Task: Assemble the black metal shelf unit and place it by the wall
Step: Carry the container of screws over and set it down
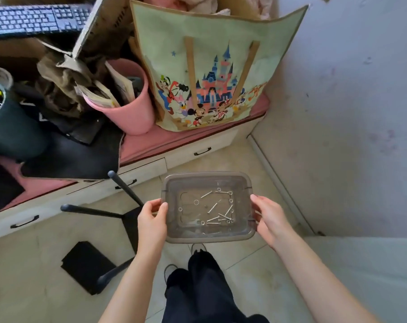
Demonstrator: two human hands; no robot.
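Both hands, left [152, 220] and right [269, 216], grip an unlabelled clear tub [244, 183] of screws [217, 214].

Black shelf frame [128, 215] – legs up – upside-down on the floor.

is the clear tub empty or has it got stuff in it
Not empty. The clear tub has no lid on, and loose screws and washers lie scattered across its bottom.

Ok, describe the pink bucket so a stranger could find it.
Start at the big cartoon-castle bag standing on the pink cushion. The bucket stands just left of it, tilted, stuffed with papers. It is the only pink round container there.
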